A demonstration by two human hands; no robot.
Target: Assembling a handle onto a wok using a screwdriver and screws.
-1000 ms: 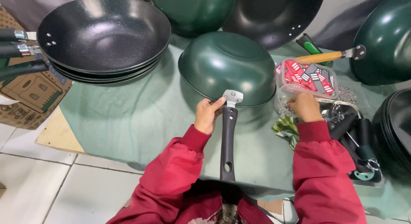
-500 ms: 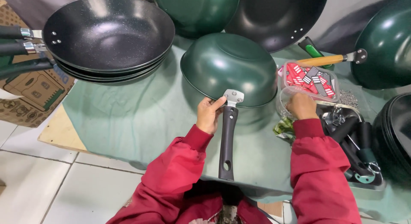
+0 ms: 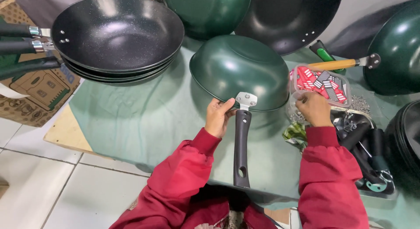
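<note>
Green enamel fills the middle of my view: the upturned wok (image 3: 238,71) lies dome-up on the pale green table cloth (image 3: 131,119), just beyond my hands. My left hand (image 3: 218,117) curls against its near rim, thumb up beside the silver bracket (image 3: 245,100), steadying the black handle (image 3: 241,148) that runs from that bracket back toward my lap. The grip is loose and narrow, fingers bent round the rim rather than clamped on it.

Set against the two earlier views, little has shifted. The wok, the handle and my left hand sit where they were. My right hand (image 3: 314,108) has stayed at the clear tub (image 3: 302,110) of small metal parts, fingers curled down into it; I cannot tell whether they have pinched anything, since the fingertips are hidden under my knuckles. The view itself has drifted a little, so the stack of black woks (image 3: 116,34) at my left looks nearer the centre.

I judge that the handle is held in place on its bracket while the right hand fishes for a fastener, so the fixing is not yet done.

Just behind the tub sits a lidded box (image 3: 320,83) of red and grey packets. A wooden-handled green pan (image 3: 393,54) stands to the right, loose black handles (image 3: 363,150) lie near my right sleeve, and a cardboard box (image 3: 35,91) rests off the table's left edge.
</note>
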